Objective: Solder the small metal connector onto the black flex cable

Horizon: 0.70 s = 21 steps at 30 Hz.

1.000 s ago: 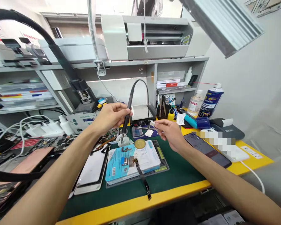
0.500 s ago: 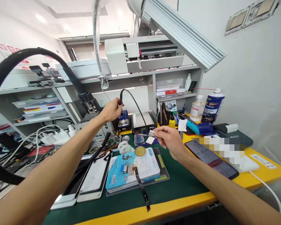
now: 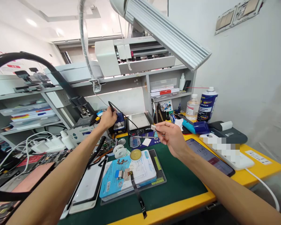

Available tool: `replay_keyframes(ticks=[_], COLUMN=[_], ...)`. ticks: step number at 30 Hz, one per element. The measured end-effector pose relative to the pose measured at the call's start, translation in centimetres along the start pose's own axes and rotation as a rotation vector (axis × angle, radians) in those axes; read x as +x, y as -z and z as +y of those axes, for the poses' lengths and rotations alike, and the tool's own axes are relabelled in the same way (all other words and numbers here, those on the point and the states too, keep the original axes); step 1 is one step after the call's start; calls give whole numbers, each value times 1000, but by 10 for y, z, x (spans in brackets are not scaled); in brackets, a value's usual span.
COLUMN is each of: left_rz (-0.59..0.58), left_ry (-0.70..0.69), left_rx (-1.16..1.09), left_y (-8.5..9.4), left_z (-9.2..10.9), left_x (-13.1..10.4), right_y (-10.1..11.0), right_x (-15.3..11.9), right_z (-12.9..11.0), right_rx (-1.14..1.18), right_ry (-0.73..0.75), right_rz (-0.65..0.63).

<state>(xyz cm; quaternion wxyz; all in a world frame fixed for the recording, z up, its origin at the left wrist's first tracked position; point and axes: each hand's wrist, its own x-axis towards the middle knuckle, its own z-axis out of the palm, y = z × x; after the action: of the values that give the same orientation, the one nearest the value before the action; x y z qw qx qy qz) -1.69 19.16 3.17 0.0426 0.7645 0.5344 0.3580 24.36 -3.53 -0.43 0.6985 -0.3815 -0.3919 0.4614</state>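
My left hand (image 3: 108, 119) is closed around what looks like a soldering iron, beside the blue soldering-iron stand (image 3: 119, 122). Most of the tool is hidden in the fingers; its black cable (image 3: 124, 114) arches from the top of the fist down to the black-edged station (image 3: 138, 122). Between thumb and fingertips, my right hand (image 3: 170, 137) pinches a small whitish piece (image 3: 153, 127), raised above the mat. In front of the hands, a blue-and-white pack (image 3: 112, 179) carries a round tin of amber paste (image 3: 135, 154), small metal parts and a black flex cable (image 3: 137, 193).
A white-framed panel (image 3: 85, 190) lies left of the pack. Spools of wire (image 3: 120, 151) sit behind it. At right are a phone (image 3: 209, 156), a blue spray can (image 3: 207, 104) and a clear bottle (image 3: 192, 107). A lamp (image 3: 166, 32) hangs overhead; a thick black hose (image 3: 53, 70) arches left.
My left hand has dipped slightly beside the stand, and the cable loop above it leans further left. My right hand keeps its pinch on the whitish piece. The view has shifted right.
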Motion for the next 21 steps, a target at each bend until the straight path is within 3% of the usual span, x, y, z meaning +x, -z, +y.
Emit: replay_keyframes(ticks=[11,21], left_rz=[51,-70], left_ry=[1,15], left_rx=[46,162], left_y=[-4,2], left_z=[-4,5], left_x=[-15,-13], right_y=[2,1], right_x=[2,4], right_z=[0,0], right_rx=[6,2], right_ry=[24,50], right_rz=[17,28])
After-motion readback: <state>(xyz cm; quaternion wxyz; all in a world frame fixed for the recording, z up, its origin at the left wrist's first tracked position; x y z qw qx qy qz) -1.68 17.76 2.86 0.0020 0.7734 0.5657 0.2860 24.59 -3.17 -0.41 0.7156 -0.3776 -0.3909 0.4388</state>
